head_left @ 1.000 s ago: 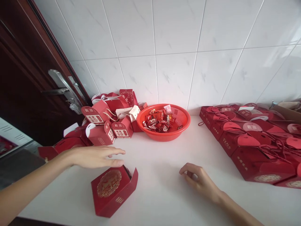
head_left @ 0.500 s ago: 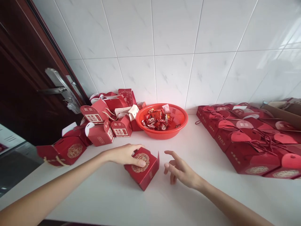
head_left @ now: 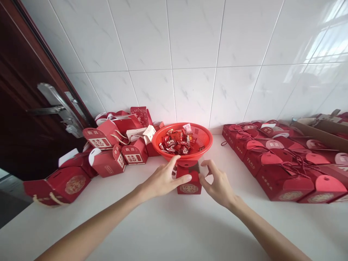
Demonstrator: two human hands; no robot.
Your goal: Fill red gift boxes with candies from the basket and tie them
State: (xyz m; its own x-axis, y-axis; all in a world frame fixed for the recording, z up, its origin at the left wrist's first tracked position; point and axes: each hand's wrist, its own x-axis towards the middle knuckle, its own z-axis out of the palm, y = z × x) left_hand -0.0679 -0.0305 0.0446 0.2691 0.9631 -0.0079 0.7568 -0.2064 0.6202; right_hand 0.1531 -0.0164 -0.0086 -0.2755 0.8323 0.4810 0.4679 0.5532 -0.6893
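Observation:
A small red candy box (head_left: 189, 189) with a gold round emblem stands upright on the white table, right in front of the orange-red basket. My left hand (head_left: 165, 178) is at its left side, the thumb across the front face and the fingers behind the left edge. From the right, my right hand (head_left: 219, 183) touches the box with curled thumb and index finger at its right edge. The box's top is open between my hands; its inside is mostly hidden. Wrapped candies (head_left: 178, 140) fill part of the basket (head_left: 205, 140) just behind.
Several red boxes, some with open flaps, crowd the left side, among them a large box (head_left: 58, 185) with rope handles. Rows of tied red boxes (head_left: 285, 183) cover the right. A brown carton (head_left: 310, 130) sits beyond them. A tiled wall (head_left: 193, 43) rises behind; a dark door (head_left: 16, 72) is left.
The box has gone from lying tilted under my left hand to standing upright against the basket's front. My right hand has moved forward to touch it. The view has shifted slightly right.

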